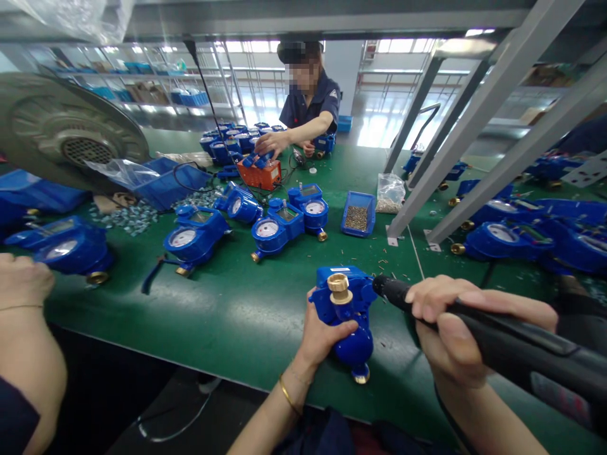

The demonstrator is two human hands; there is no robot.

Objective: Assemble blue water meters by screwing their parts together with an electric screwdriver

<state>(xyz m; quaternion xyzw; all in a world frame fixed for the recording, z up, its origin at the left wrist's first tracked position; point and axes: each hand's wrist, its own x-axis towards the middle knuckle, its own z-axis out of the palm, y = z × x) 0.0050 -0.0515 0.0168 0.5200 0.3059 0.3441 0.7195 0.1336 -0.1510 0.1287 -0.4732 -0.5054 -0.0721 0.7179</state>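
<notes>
My left hand point(322, 332) is closed around a blue water meter point(355, 344) with brass threaded ends, tilted on its side over the green bench. My right hand point(450, 322) grips a black electric screwdriver point(516, 351). The driver's tip meets the meter's upper right side; the exact spot is too small to make out. Beyond the meter stands a small blue tray point(359, 215) full of brass-coloured screws, and some loose screws lie on the bench between them.
Several other water meters point(279, 227) stand across the green bench point(227, 316). A co-worker point(310, 101) reaches over an orange box point(260, 174) opposite. Grey metal posts point(455, 145) rise at right. Another person's arm point(28, 354) is at far left, below a large fan point(71, 133).
</notes>
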